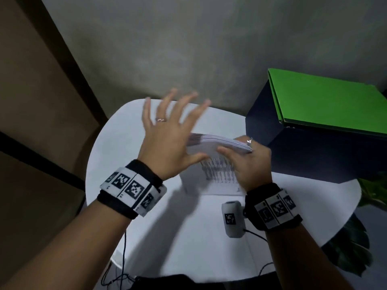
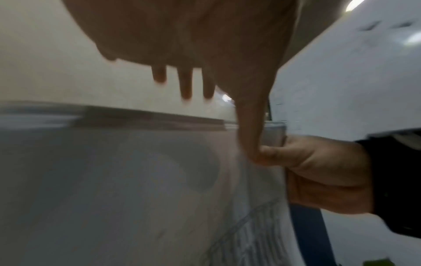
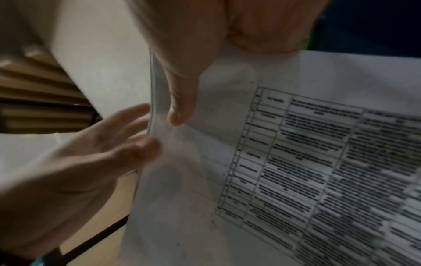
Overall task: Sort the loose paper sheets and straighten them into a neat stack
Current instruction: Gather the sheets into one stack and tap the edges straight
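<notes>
A stack of printed paper sheets (image 1: 217, 141) stands on edge on the round white table (image 1: 167, 237), its printed table face toward me. My right hand (image 1: 249, 164) grips the stack's right end, thumb on the front and fingers behind. My left hand (image 1: 167, 132) is open with fingers spread, its palm at the stack's left edge. The right wrist view shows the printed sheet (image 3: 318, 162), my right thumb (image 3: 182, 72) pressed on it, and the left hand (image 3: 79, 162) flat against the stack's edge. The blurred left wrist view shows the left hand (image 2: 193, 45) and the right hand (image 2: 323, 172).
A dark box (image 1: 303, 155) with a green folder (image 1: 326, 101) on top stands at the table's right, close behind my right hand. A small white marker cylinder (image 1: 231, 218) lies near my right wrist. Cables (image 1: 123, 258) hang at the front edge. Plant leaves (image 1: 356, 248) show beyond the right rim.
</notes>
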{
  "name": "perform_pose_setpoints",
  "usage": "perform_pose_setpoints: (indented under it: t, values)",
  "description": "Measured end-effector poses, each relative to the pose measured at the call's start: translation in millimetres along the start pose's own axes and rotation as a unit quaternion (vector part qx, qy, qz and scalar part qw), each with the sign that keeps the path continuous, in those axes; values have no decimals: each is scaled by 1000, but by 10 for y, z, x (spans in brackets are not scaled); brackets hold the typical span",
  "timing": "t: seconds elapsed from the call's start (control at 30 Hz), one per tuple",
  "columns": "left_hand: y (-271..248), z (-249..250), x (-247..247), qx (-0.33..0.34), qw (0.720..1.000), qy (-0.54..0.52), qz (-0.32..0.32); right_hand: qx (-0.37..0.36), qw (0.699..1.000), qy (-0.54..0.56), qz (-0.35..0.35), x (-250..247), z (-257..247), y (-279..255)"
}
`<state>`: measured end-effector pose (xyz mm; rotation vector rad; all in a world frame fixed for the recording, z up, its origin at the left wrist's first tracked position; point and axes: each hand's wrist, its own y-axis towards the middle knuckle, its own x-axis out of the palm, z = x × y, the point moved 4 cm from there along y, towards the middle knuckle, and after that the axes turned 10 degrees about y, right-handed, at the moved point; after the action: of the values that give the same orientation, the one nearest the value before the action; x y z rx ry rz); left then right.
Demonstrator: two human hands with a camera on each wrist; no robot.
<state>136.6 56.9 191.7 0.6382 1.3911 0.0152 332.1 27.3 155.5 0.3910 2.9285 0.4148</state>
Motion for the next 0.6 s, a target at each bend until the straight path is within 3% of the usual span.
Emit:
perform_pose_setpoints:
  t: [0.07, 0.13, 0.23, 0.3, 0.33, 0.4, 0.47, 0.53, 0.6]
  values:
    - [79, 164, 27, 41, 993, 52, -96, -33, 999, -20, -26, 106, -146, 53]
    - [101, 139, 55, -1, 992, 9, -129, -30, 999, -15, -16, 152, -138, 61]
    - [30, -104, 142, -61, 993, -63, -83, -41, 979, -169, 110, 16, 177, -92]
    - [-62, -370, 199, -103, 982, -155, -38, 37, 951, -206, 228, -182, 486, -268]
    - [-122, -507, 220, -132, 964, -229, -27, 99, 944, -171, 263, -263, 665, -326]
    - [-232, -732, 323, -200, 891, -405, -34, 193, 945, 12, 265, -316, 915, -348]
    - [-340, -843, 473, -251, 819, -514, -47, 182, 941, 201, 202, -304, 958, -264]
    - [-429, -821, 611, -286, 799, -528, -41, 179, 945, 229, 154, -320, 925, -180]
    - [-509, -669, 677, -305, 801, -515, -7, 184, 961, 152, 143, -364, 876, -169]
